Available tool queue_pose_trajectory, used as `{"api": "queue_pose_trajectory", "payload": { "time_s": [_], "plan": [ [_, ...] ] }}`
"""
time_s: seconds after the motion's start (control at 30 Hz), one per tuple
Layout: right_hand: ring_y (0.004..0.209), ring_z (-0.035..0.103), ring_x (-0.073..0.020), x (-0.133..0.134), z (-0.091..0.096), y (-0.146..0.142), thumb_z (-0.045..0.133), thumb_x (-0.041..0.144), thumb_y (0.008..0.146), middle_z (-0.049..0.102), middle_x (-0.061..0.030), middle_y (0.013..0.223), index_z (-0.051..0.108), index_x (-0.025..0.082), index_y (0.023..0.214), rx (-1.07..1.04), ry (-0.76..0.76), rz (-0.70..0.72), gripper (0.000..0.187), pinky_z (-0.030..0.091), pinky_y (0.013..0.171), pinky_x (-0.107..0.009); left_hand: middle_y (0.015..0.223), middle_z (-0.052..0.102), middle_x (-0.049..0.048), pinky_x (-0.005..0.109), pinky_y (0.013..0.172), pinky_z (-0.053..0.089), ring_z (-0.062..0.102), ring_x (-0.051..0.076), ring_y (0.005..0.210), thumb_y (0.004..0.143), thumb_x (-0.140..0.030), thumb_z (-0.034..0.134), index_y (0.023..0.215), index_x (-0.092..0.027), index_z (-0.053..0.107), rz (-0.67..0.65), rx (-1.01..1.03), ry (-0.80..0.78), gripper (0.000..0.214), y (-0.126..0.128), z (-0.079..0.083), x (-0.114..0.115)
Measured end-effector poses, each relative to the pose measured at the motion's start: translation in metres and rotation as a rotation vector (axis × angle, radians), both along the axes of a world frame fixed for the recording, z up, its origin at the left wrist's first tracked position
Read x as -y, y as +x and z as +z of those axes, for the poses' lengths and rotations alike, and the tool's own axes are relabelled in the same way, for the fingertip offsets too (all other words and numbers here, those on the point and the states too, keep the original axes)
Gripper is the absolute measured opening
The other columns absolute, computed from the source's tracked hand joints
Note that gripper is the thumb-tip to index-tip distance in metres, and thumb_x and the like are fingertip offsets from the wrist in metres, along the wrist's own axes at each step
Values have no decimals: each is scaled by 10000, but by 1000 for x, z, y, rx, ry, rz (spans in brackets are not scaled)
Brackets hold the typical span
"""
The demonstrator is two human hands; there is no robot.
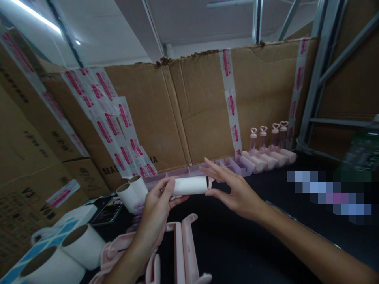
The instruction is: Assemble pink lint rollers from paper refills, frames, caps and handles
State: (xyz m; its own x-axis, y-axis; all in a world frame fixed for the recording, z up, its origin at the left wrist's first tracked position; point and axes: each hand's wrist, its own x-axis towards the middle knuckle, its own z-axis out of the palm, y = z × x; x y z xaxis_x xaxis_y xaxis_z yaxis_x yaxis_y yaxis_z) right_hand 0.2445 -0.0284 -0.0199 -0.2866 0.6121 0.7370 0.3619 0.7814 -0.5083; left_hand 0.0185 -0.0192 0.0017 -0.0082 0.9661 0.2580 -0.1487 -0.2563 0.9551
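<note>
A white paper roll (pixel 189 185) lies sideways in my left hand (pixel 161 197), whose thumb and fingers close on its left end. Bits of pink plastic show below the roll and at its right end; I cannot make out their full shape. Around that right end hovers my right hand (pixel 231 191), thumb and fingers apart, the thumb very near the rim. Underneath, pink plastic frames (pixel 186 252) rest on the black table, partly hidden by my left forearm. Larger white rolls (pixel 84 244) stand at the lower left.
Two slimmer white rolls (pixel 127 195) stand beside a phone (pixel 108 211). At the back, a lilac tray (pixel 179 172) runs along a cardboard wall (pixel 201 114). Several pink rollers with heart-shaped tops (pixel 268 157) line up there. A green bottle (pixel 363 146) stands far right.
</note>
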Motion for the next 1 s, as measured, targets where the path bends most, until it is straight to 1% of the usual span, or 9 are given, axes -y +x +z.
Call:
{"api": "queue_pose_trajectory", "payload": {
  "time_s": [0.07, 0.17, 0.4, 0.47, 0.53, 0.63, 0.73, 0.83, 1.0],
  "plan": [
    [1275, 570, -237, 0, -1, 0, 650, 256, 960, 593, -86, 1453, 239, 355, 1597, -4, -3, -4, 764, 481, 1066, -473, 1040, 677, 84, 350, 735, 665, 692, 247, 947, 798, -439, 777, 1036, -112, 695, -3, 13, -17, 413, 1, 2, 2],
    [1263, 566, -234, -1, -2, 1, 624, 260, 973, 569, -90, 1465, 313, 365, 1574, 30, 0, -11, 685, 457, 1092, -481, 1049, 701, 96, 364, 753, 666, 706, 261, 952, 793, -431, 785, 1053, -106, 705, -6, 15, -26, 424, 1, 5, 5],
    [1321, 565, -226, -1, -5, -1, 617, 267, 981, 586, -74, 1461, 324, 349, 1574, 27, -43, 96, 667, 454, 1106, -429, 1097, 721, 122, 407, 770, 657, 711, 291, 964, 777, -427, 802, 1140, -105, 723, -23, 1, -51, 492, -3, 3, 4],
    [1314, 576, -232, -1, -6, -2, 688, 319, 938, 611, -64, 1439, 325, 358, 1571, 18, -41, 132, 731, 447, 1110, -436, 1097, 720, 125, 379, 750, 648, 693, 286, 991, 792, -446, 787, 1155, -111, 723, -48, 13, -50, 498, -4, 3, 3],
    [1322, 568, -254, 1, -7, -6, 783, 404, 847, 612, -66, 1440, 274, 359, 1586, 53, -27, 166, 899, 427, 1126, -465, 1097, 716, 127, 332, 733, 631, 671, 268, 1006, 810, -471, 768, 1156, -115, 725, -84, 17, -47, 498, -5, 2, 3],
    [1404, 471, -314, 6, -9, -14, 866, 535, 695, 462, -113, 1568, 134, 330, 1621, 150, 9, 175, 1198, 383, 1151, -517, 1115, 710, 120, 275, 732, 595, 655, 218, 964, 831, -466, 755, 1197, -133, 706, -152, 1, -74, 498, -3, 0, 5],
    [1476, 351, -354, 13, -9, -21, 880, 596, 631, 303, -155, 1646, -11, 288, 1630, 217, 38, 172, 1373, 335, 1174, -543, 1117, 708, 101, 260, 689, 566, 651, 183, 870, 850, -460, 742, 1258, -178, 652, -229, -7, -132, 504, 0, -5, 10],
    [1491, 328, -347, 18, -8, -24, 879, 606, 624, 301, -168, 1639, -99, 278, 1618, 220, 66, 198, 1433, 322, 1184, -529, 1133, 699, 87, 248, 684, 545, 647, 171, 854, 833, -466, 759, 1212, -189, 651, -263, 5, -171, 481, 4, -10, 13],
    [1492, 326, -354, 23, -7, -27, 852, 625, 651, 326, -179, 1618, -130, 259, 1611, 233, 99, 194, 1421, 328, 1183, -528, 1163, 689, 69, 244, 731, 537, 649, 168, 908, 869, -446, 730, 1222, -207, 641, -304, -5, -183, 435, 5, -11, 14]
  ]
}}
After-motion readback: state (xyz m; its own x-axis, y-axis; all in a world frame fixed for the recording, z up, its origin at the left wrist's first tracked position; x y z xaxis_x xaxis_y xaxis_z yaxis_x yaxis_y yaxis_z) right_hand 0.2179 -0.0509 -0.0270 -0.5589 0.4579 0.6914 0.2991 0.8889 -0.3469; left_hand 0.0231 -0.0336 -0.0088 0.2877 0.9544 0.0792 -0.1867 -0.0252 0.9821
